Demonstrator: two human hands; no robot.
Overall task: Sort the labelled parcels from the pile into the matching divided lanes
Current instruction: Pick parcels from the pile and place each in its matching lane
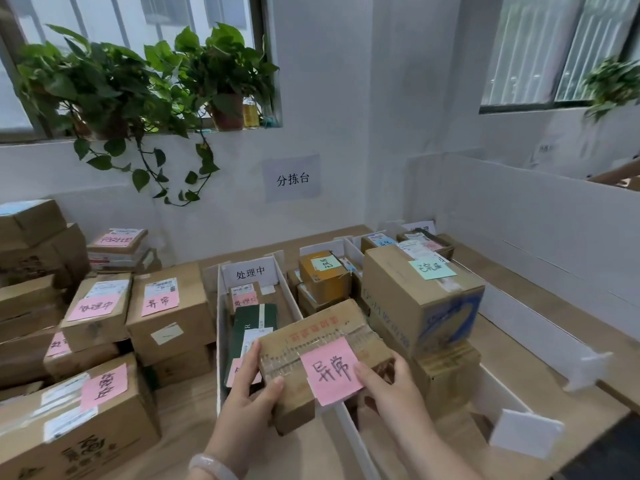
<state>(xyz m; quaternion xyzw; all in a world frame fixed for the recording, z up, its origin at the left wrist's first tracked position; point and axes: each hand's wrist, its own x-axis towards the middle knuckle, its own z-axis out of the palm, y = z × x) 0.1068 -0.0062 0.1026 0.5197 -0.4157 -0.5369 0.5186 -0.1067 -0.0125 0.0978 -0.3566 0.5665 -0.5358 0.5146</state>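
I hold a taped brown cardboard parcel [311, 344] with a pink handwritten label [330, 370] in both hands, above the white divider between two lanes. My left hand [251, 386] grips its left end, thumb on top. My right hand [389, 382] grips its right side, fingers touching the pink label. The left lane, marked by a white sign [250, 273], holds a dark green box [254, 323] and a small parcel with a pink label [244, 299]. The lane to its right holds an orange box [323, 275] and a large box with a green label [420, 296].
The pile of parcels with pink labels [104, 320] sits on the left of the wooden table. White divider boards [349, 431] form the lanes; a tall white partition [536, 220] stands on the right. Potted plants [138, 77] hang from the windowsill. Another person's arm [616, 176] shows at far right.
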